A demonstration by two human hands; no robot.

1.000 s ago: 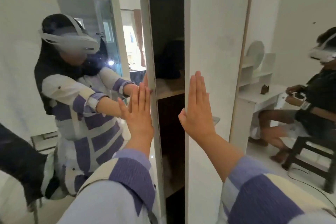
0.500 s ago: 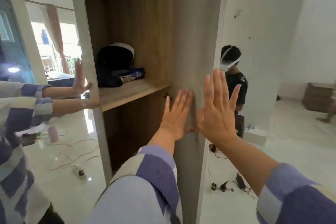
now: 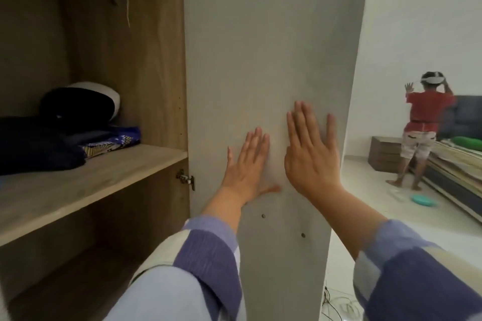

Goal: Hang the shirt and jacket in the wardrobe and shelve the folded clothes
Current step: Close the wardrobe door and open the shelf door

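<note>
While both hands, L [image 3: 246,164] & R [image 3: 309,154], press flat on wardrobe door [image 3: 260,47], shelf [image 3: 104,177] w/ folded clothes [image 3: 39,143] beside.

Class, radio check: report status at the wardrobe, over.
Left hand and right hand flat on the open wardrobe door. Folded clothes on the shelf. No shirt or jacket in view. Nothing blocking.

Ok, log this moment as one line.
left hand flat on wardrobe door | right hand flat on door | folded clothes on shelf
</note>
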